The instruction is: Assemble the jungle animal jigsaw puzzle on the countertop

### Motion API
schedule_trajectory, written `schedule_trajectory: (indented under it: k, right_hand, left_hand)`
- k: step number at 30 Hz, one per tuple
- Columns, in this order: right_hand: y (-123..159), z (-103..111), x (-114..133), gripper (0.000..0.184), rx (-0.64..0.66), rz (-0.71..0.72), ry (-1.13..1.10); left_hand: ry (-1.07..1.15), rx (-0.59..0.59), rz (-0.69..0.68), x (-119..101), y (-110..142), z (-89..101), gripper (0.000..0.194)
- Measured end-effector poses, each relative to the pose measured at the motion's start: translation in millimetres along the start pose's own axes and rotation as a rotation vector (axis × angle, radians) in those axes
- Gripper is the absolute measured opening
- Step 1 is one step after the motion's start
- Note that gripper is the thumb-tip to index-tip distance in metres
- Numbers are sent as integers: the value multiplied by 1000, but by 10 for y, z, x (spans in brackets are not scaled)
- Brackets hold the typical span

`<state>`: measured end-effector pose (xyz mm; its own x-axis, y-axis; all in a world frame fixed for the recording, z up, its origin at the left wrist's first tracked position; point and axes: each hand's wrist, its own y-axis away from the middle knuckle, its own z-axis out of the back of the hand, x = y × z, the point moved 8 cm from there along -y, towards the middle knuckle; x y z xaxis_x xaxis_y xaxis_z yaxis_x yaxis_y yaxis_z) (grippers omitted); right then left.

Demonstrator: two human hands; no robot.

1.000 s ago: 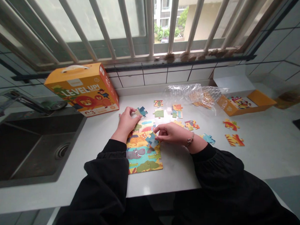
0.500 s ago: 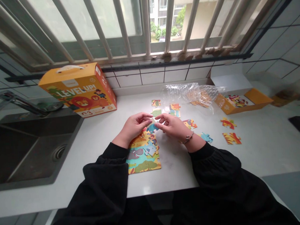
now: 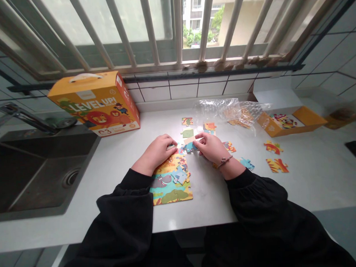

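Blue piece (image 3: 190, 147) pinched in right hand (image 3: 209, 147); left hand (image 3: 159, 153) half-curled, can't tell if gripping. Puzzle (image 3: 173, 195) might get skewed at 12 o'clock if nudged by fingers tbh.

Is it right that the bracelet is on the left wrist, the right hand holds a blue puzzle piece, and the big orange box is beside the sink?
Not quite: the head view shows the bracelet on the right wrist. The right hand does hold a blue puzzle piece, and the big orange box is beside the sink.

Open worktop (image 3: 212, 202) right of the puzzle (image 3: 170, 184); orange box (image 3: 104, 107) blocking back left
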<state>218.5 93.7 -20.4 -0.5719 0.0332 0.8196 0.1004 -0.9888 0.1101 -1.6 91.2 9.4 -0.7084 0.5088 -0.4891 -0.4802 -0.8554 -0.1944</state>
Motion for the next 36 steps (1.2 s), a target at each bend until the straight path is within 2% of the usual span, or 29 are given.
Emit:
schedule_trajectory:
  k: [9,14,20,27,30,33,36]
  right_hand:
    - [-50,-39,9,31,-122,60,158]
    - [-51,-70,82,34,-112,55,303]
    - [-47,-109,170,36,-94,68,530]
    - [-17,-113,191,39,-97,87,655]
    - [-2,-126,235,43,-122,152,662]
    - [26,-156,332,38,-149,268,681]
    - [39,-173,364,38,-154,291,715]
  left_hand:
    - [36,-12,-16,1,6,-38,12]
    - [30,10,-45,-37,-6,-77,12]
    - [-4,16,-89,-87,2,-127,22]
    - [-65,17,-101,-113,5,-155,23]
    - [-72,20,-101,-114,3,-159,23]
    - [-73,18,-101,-115,5,-158,23]
    - [-70,10,-93,-115,9,-154,22]
